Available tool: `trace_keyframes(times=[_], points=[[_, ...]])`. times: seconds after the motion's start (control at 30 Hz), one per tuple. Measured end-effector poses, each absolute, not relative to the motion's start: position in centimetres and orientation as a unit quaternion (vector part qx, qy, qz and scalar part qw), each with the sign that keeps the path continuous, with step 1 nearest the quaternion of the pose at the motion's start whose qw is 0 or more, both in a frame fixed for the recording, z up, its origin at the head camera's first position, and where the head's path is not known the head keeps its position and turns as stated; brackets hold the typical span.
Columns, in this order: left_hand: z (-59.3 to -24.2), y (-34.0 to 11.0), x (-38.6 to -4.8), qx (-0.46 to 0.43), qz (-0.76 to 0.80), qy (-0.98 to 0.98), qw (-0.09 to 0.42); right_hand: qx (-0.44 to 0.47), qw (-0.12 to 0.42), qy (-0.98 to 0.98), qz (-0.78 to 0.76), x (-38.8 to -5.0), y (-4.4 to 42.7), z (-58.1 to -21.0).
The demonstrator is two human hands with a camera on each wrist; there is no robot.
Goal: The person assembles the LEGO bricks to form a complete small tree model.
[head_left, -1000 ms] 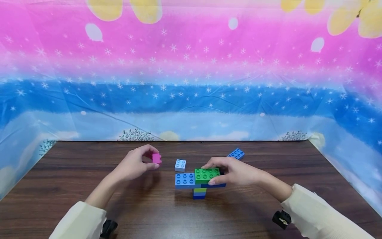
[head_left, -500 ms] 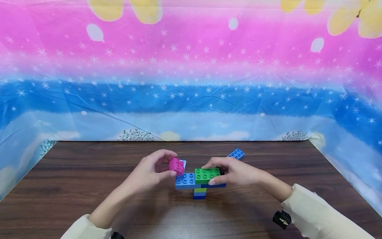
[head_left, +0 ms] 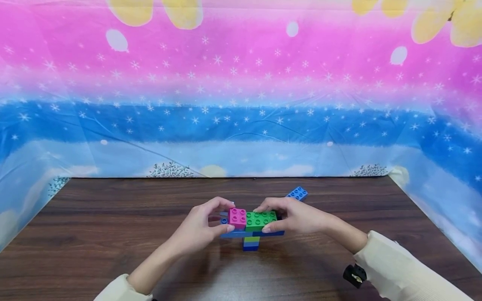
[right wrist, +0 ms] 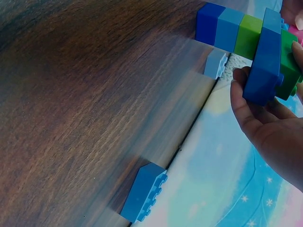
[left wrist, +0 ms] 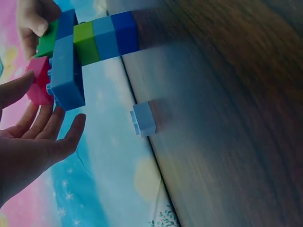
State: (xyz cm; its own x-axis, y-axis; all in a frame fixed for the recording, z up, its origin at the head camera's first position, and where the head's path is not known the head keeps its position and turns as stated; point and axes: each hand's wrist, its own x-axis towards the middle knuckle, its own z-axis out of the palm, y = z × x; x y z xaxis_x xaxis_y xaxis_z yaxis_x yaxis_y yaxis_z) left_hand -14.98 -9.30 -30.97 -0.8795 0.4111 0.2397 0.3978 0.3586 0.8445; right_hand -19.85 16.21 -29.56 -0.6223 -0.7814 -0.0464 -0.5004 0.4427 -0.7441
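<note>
My left hand (head_left: 199,225) pinches a pink building brick (head_left: 237,218) between thumb and fingers. The brick is at the studs of a blue brick (left wrist: 67,73), right beside a green brick (head_left: 260,220). In the left wrist view some blue studs show beside the pink brick, so I cannot tell whether it is fully seated. My right hand (head_left: 301,215) grips the green brick, and its fingers reach under a dark blue brick (right wrist: 265,71). This top layer rests on an upright column of lime (head_left: 251,239), lighter blue and dark blue (head_left: 250,248) bricks.
A loose blue brick (head_left: 297,192) lies on the wooden table (head_left: 113,225) behind my right hand. One small light blue brick (left wrist: 144,119) stands behind the build, almost hidden in the head view. A printed cloth (head_left: 241,125) hangs along the table's back edge.
My left hand has carried the pink brick rightward from the left side onto the build, beside the green brick, turning its studs upward. My right hand has kept its place on the green brick.
</note>
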Motion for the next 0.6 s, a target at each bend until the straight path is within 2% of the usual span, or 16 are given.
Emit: trace_keyframes(times=[0.6], points=[[-32.1, -9.1, -15.1, 0.261, 0.523, 0.811, 0.027, -0.395, 0.193, 0.823, -0.359, -19.9, 16.3, -29.8]])
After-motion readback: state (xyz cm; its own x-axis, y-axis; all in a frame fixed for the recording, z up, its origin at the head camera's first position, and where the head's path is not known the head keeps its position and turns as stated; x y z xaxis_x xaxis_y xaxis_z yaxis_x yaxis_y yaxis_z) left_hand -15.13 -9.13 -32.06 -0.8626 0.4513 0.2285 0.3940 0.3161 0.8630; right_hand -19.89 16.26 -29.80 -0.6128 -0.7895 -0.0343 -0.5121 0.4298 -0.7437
